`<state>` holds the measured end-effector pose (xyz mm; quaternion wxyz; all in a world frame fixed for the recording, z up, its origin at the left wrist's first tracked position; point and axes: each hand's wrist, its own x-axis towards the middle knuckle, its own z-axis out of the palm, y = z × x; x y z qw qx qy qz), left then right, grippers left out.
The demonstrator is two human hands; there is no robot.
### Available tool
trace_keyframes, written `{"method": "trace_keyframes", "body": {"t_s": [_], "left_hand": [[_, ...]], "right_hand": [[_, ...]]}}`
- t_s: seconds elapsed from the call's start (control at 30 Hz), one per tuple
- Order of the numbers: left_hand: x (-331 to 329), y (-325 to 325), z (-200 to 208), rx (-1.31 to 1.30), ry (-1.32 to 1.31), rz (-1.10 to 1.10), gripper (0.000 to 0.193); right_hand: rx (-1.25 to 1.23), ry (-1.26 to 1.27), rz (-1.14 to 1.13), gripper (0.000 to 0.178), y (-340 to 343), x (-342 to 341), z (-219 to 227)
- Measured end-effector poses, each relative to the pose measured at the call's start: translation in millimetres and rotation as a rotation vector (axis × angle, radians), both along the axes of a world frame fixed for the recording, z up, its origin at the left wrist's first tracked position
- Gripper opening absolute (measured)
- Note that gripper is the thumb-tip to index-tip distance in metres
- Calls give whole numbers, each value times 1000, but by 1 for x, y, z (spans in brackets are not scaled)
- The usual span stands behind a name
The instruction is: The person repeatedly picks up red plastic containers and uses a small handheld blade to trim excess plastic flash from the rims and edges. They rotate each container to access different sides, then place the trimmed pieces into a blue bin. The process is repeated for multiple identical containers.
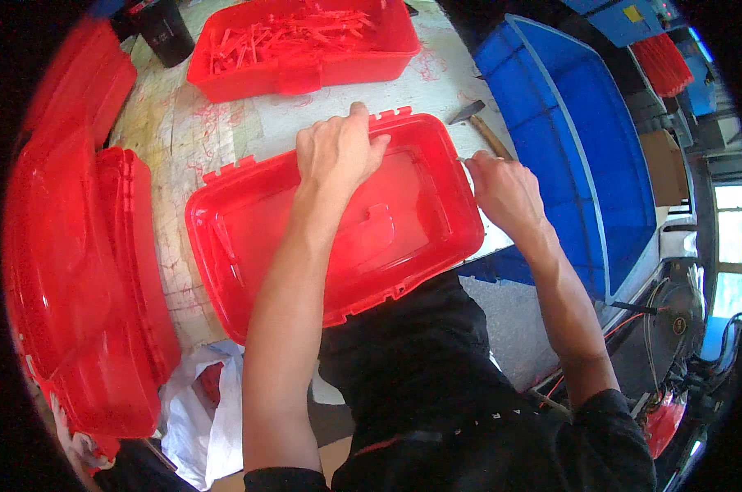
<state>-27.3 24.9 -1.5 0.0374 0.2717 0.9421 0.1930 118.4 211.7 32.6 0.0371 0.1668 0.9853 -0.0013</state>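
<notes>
A shallow red plastic box (404, 238) lies tilted at the near edge of the worktable, its hollow side up and hinge lugs along its long rims. My left hand (338, 152) is closed over the far rim, thumb inside the box. At the right end, my right hand (506, 193) is curled closed against the outer wall. A small pale piece shows by its fingers, but what it holds is mostly hidden. Beyond the far rim stands another red box (305, 74) heaped with thin red plastic strips (280, 39).
Stacked red plastic shells (75, 271) fill the left side. A hammer (481, 127) lies beside a large blue crate (563, 156) on the right. At the far left is a black cup-like container (162, 33). A white bag (198, 418) hangs below the table's near edge.
</notes>
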Motion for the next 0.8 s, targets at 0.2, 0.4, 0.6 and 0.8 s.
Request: {"method": "trace_keyframes", "body": {"t_s": [0.2, 0.4, 0.6, 0.8], "left_hand": [[-2, -2, -5, 18, 29, -15, 46], [-3, 1, -7, 16, 41, -2, 46], [-3, 0, -4, 25, -1, -3, 46], [-3, -3, -1, -3, 27, -28, 45]], "right_hand": [[-42, -40, -58, 23, -7, -2, 7], [11, -31, -66, 22, -14, 25, 10], [8, -94, -53, 22, -21, 57, 14], [-195, -100, -157, 24, -27, 81, 37]]}}
